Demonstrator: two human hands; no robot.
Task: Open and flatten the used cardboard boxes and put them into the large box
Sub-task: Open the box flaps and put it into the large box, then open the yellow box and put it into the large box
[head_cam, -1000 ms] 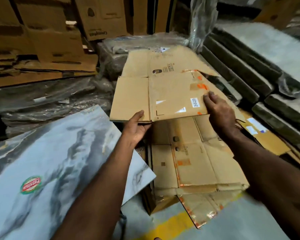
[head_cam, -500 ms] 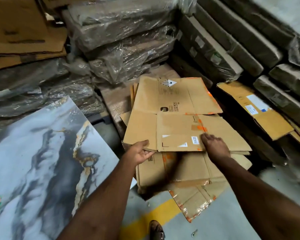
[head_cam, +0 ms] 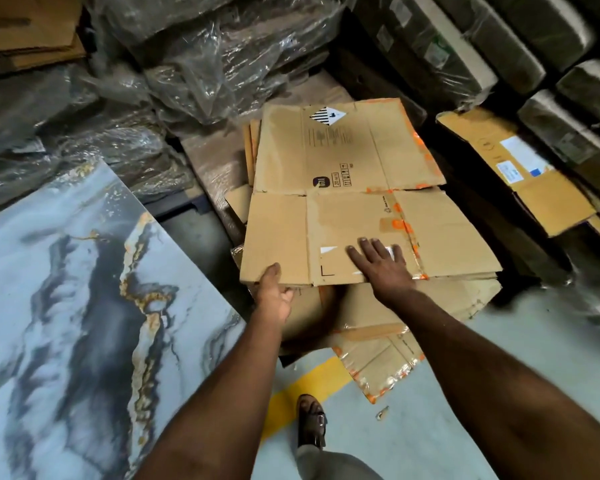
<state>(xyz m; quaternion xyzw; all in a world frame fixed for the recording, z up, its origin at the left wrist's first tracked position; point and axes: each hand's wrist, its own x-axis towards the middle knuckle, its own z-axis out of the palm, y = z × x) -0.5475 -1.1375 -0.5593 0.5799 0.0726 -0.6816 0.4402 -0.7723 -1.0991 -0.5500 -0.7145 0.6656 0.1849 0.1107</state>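
A flattened brown cardboard box (head_cam: 347, 188) with orange tape marks and a striped diamond label lies on top of a pile of flattened boxes (head_cam: 388, 313) on the floor. My left hand (head_cam: 272, 292) grips its near left edge, thumb on top and fingers curled underneath. Flat on the near part of the box, beside a white label, my right hand (head_cam: 378, 261) presses down with straight, spread fingers. No large box can be told apart in this view.
A marbled blue-grey slab (head_cam: 77, 306) leans at the left. Plastic-wrapped bundles (head_cam: 222, 53) are stacked behind the pile. Another brown box with white labels (head_cam: 520, 168) lies at the right beside wrapped packs. A yellow floor line (head_cam: 309, 382) and my sandalled foot (head_cam: 312, 424) are below.
The flattened box has come down from mid-air onto the pile. My right hand went from holding its edge to pressing flat on top. The view has tilted downward.
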